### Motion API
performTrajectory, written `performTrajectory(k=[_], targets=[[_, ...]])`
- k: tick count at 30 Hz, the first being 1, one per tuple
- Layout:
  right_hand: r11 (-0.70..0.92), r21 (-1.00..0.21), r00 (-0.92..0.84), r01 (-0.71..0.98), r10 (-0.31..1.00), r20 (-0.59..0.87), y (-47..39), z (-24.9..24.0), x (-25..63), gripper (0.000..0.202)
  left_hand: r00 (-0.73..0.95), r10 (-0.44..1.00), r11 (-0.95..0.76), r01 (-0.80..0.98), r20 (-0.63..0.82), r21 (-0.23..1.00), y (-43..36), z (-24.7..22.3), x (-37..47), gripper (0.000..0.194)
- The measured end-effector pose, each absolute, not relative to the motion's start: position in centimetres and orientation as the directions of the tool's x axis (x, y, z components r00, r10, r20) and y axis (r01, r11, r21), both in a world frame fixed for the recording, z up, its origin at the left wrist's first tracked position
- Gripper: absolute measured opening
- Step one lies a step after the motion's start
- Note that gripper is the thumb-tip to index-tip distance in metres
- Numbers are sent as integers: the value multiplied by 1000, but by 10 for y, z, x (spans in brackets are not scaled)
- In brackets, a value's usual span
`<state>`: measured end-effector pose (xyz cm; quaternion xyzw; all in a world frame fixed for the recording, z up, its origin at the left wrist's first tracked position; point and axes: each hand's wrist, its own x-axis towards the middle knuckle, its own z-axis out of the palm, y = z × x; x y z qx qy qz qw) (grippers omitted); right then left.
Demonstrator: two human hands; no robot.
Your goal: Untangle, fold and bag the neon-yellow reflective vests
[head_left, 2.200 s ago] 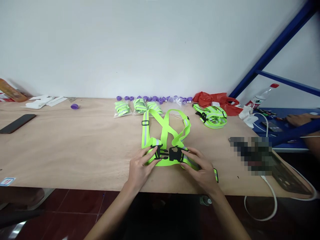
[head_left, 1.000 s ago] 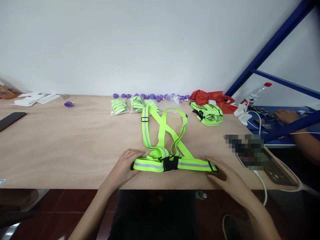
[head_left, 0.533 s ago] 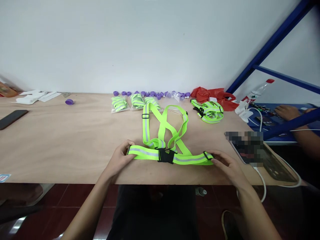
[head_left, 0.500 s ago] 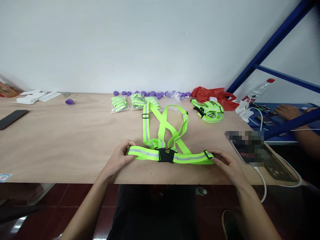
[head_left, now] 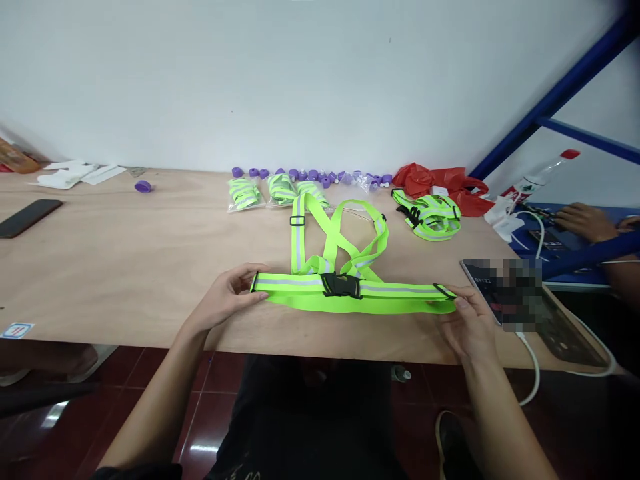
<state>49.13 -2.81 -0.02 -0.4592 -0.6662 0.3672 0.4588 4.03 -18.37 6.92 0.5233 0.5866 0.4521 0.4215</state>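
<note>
On the left of the table (head_left: pixel 125 267): 1 orange container (head_left: pixel 20 157) lies by the wall, then white papers (head_left: pixel 73 175) and 1 purple cap (head_left: pixel 143 187); 1 dark phone (head_left: pixel 30 218) lies nearer the front, with 1 small label (head_left: pixel 17 331) at the front edge.
Left hand (head_left: pixel 227 297): thumb and fingers pinched narrow on the left end of the green harness (head_left: pixel 333 233).
Plastic bags (head_left: pixel 245 193): 3, holding folded green straps, behind the green harness; its upper left loop covers part of the rightmost one.
Purple pieces (head_left: pixel 313 175): a row along the wall behind the bags, some under clear plastic.
Harness spot: front middle of the table, crossed straps toward the wall, waist band drawn out between 2 hands, black buckle (head_left: pixel 342 285) joined at its middle.
Strap bundle (head_left: pixel 433 217): green, farther back on the right, just in front of a red bag (head_left: pixel 445 183).
Right hand (head_left: pixel 470 327): fingers and thumb closed on the band's right end, beside 1 black slider (head_left: pixel 444 292).
Charging phone (head_left: pixel 483 287): near that hand, partly pixelated, white cable (head_left: pixel 535 373) trailing off the front edge.
Blue frame (head_left: pixel 560 93): stands across the far right; behind it, 1 red-capped bottle (head_left: pixel 537 180) and another person's hand (head_left: pixel 585 220) over a blue surface (head_left: pixel 575 267).
</note>
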Motion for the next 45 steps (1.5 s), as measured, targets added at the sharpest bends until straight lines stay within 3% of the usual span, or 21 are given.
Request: performTrajectory(k=[2,5,12,15,19,22,25,33,40,45], targets=[[238,-935,-153,262,967,204,-32,10,487,38,-105,994,55,223,-32,973,-185,68,38,47],[219,-895,-318,389,944,92,-40,28,479,44,-115,992,79,221,-55,972,-187,67,33,49],[462,-598,-576,654,817,1,-49,47,473,30,-22,996,87,468,-87,880,-182,77,23,64],[540,-524,-614,659,788,41,-47,49,473,42,19,996,58,542,-82,838,-181,84,19,63],[618,-459,-627,638,763,155,-41,49,469,43,-42,999,36,355,-23,934,-179,77,21,57],[616,-492,-592,616,773,226,-35,45,466,40,-116,993,1,159,18,987,-175,64,28,54],[586,-549,-543,595,798,263,-30,40,465,34,-106,994,8,127,5,992,-172,61,32,55],[603,-522,-644,603,754,129,-33,43,464,20,94,994,13,442,-61,897,-179,89,23,61],[635,-366,-616,680,766,184,-29,45,470,41,186,976,-39,655,-111,754,-185,110,17,60],[604,-421,-614,677,779,129,-32,53,481,38,159,971,14,706,-178,708,-195,112,14,56]])
